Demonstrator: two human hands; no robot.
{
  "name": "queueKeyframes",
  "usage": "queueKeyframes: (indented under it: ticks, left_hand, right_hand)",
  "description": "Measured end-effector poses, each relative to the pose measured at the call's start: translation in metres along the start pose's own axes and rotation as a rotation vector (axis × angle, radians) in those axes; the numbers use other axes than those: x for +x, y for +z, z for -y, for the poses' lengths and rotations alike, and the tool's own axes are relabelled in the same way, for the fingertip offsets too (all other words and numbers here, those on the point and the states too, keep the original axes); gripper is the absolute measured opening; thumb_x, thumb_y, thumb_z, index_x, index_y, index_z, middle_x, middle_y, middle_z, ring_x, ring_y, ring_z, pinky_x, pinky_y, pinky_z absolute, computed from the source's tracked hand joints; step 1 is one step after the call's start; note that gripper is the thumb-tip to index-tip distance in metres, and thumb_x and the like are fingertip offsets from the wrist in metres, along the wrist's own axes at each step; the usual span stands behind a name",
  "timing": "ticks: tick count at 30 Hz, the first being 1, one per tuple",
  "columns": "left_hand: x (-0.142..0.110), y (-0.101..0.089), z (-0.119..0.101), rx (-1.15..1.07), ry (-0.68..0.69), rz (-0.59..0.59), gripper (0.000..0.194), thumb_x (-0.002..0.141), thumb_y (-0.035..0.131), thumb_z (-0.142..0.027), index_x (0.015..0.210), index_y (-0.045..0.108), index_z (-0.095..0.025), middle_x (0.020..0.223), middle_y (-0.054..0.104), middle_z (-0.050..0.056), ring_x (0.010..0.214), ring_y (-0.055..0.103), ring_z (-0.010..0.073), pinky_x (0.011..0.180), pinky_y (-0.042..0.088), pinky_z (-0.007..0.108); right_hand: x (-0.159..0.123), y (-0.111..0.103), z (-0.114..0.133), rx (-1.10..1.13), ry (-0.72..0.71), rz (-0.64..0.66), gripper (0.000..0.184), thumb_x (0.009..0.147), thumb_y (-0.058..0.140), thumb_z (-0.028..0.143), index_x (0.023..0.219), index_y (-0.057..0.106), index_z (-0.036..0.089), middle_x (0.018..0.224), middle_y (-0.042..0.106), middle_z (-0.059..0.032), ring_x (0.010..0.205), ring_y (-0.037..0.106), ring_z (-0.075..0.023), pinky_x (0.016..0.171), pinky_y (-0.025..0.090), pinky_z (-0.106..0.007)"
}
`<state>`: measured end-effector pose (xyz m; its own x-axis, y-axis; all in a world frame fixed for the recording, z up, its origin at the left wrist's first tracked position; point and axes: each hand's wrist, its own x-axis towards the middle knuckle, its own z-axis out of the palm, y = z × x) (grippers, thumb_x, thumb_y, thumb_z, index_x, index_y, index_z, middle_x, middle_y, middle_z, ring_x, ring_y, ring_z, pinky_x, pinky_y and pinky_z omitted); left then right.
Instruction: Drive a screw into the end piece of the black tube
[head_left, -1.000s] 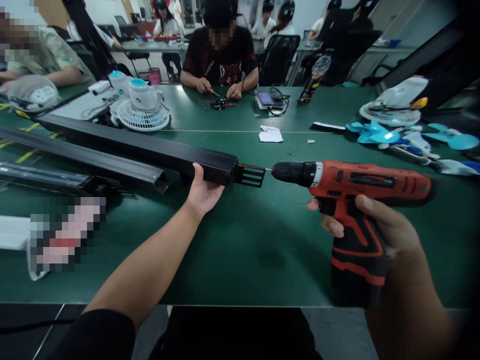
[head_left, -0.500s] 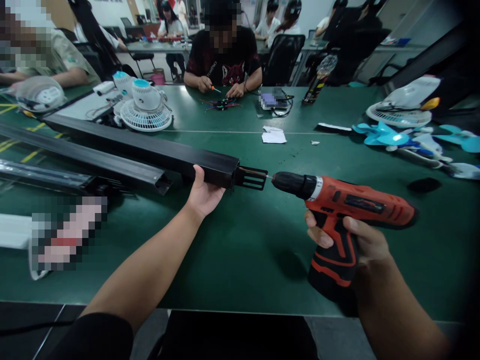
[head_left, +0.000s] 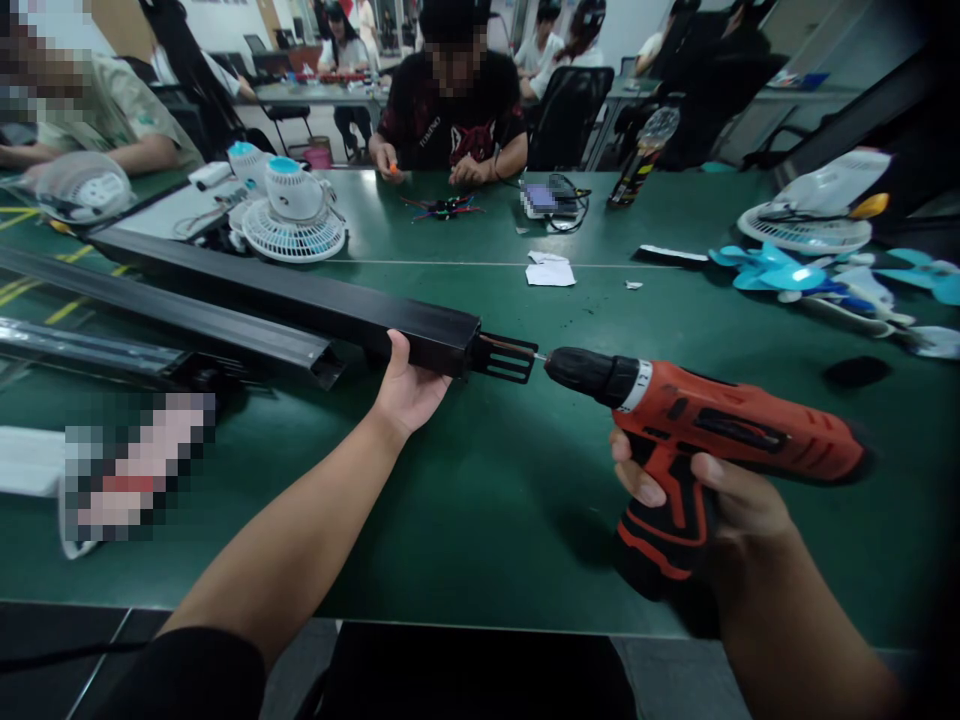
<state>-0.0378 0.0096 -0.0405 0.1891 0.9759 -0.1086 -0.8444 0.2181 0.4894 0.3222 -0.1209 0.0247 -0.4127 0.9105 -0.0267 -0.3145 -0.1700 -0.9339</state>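
My left hand grips a long black rectangular tube near its right end, thumb on the near side and fingers underneath. A slotted black bracket sticks out of that end. In my right hand is a red and black cordless drill, held by its handle and pointing left. The drill's thin bit reaches the bracket end; whether it sits on a screw is hidden. Nearer me lie a second black profile and a third dark rail.
The green table carries white fans at back left, and a fan with blue blades at right. White paper, a bottle and a dark oval piece lie about. A person sits opposite.
The rear of the drill has swung down and to the right, its tip staying by the bracket. My left hand and the tube hold still. The person opposite has shifted their hands.
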Motion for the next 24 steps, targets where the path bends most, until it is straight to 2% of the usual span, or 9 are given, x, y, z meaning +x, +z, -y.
queueKeyframes:
  ticks: [2,4,8,11,14,17,20,24]
  left_hand:
    - [0.0,0.0,0.0,0.0,0.003,0.001,0.088,0.121,0.071,-0.081,0.186,0.063,-0.022,0.163,0.087,0.016,0.168,0.076,0.0349,0.143,0.062,0.046]
    - [0.0,0.0,0.0,0.004,0.003,0.001,0.09,0.12,0.072,-0.082,0.187,0.062,-0.023,0.165,0.086,0.015,0.169,0.075,0.0348,0.145,0.061,0.046]
    - [0.0,0.002,0.0,0.033,0.01,-0.014,0.09,0.119,0.072,-0.084,0.184,0.066,-0.022,0.164,0.086,0.015,0.171,0.073,0.0354,0.145,0.061,0.047]
    - [-0.001,0.004,0.0,0.066,0.022,-0.029,0.088,0.119,0.07,-0.085,0.179,0.071,-0.021,0.163,0.087,0.016,0.172,0.073,0.0355,0.145,0.061,0.046]
    - [-0.002,0.006,0.0,0.087,0.032,-0.034,0.087,0.119,0.07,-0.086,0.176,0.073,-0.02,0.163,0.087,0.016,0.171,0.073,0.0359,0.145,0.061,0.047]
    - [-0.002,0.005,0.0,0.078,0.036,-0.03,0.088,0.119,0.072,-0.085,0.179,0.071,-0.02,0.163,0.087,0.017,0.172,0.072,0.0363,0.146,0.06,0.048]
    - [-0.001,0.003,-0.001,0.044,0.019,-0.016,0.089,0.119,0.072,-0.083,0.184,0.066,-0.022,0.164,0.087,0.016,0.172,0.072,0.0366,0.146,0.06,0.049]
    - [-0.001,0.002,-0.001,0.022,0.018,-0.011,0.091,0.119,0.073,-0.083,0.187,0.063,-0.024,0.165,0.087,0.015,0.172,0.073,0.0371,0.146,0.06,0.05]
  right_hand:
    - [-0.002,-0.001,-0.002,0.023,0.037,0.01,0.055,0.098,0.103,0.068,0.128,0.095,0.023,0.076,0.076,-0.002,0.045,0.051,-0.0118,0.037,0.053,-0.024]
    - [-0.004,-0.001,-0.003,0.011,0.026,-0.008,0.057,0.097,0.104,0.068,0.131,0.095,0.023,0.08,0.081,-0.0044,0.046,0.057,-0.0139,0.037,0.055,-0.025]
    - [-0.006,-0.003,-0.003,-0.073,-0.034,-0.081,0.05,0.095,0.108,0.061,0.127,0.097,0.024,0.102,0.093,-0.0136,0.065,0.079,-0.0222,0.048,0.067,-0.03]
    - [-0.006,-0.009,-0.003,-0.148,-0.049,-0.142,0.043,0.093,0.111,0.048,0.127,0.098,0.026,0.118,0.098,-0.0161,0.078,0.089,-0.028,0.062,0.077,-0.036]
    - [-0.005,-0.012,-0.003,-0.214,-0.033,-0.163,0.038,0.091,0.112,0.041,0.124,0.098,0.028,0.12,0.1,-0.0165,0.083,0.095,-0.0325,0.065,0.08,-0.039]
    - [-0.007,-0.007,-0.002,-0.23,-0.022,-0.214,0.04,0.091,0.113,0.039,0.127,0.099,0.029,0.12,0.102,-0.0165,0.091,0.099,-0.0362,0.068,0.082,-0.04]
    - [-0.011,0.002,0.003,-0.216,0.013,-0.293,0.033,0.095,0.11,0.038,0.125,0.1,0.028,0.124,0.102,-0.0159,0.098,0.1,-0.0343,0.084,0.086,-0.042]
    - [-0.015,0.006,0.006,-0.239,0.045,-0.293,0.037,0.099,0.107,0.036,0.135,0.099,0.028,0.131,0.102,-0.0159,0.099,0.101,-0.0337,0.091,0.087,-0.045]
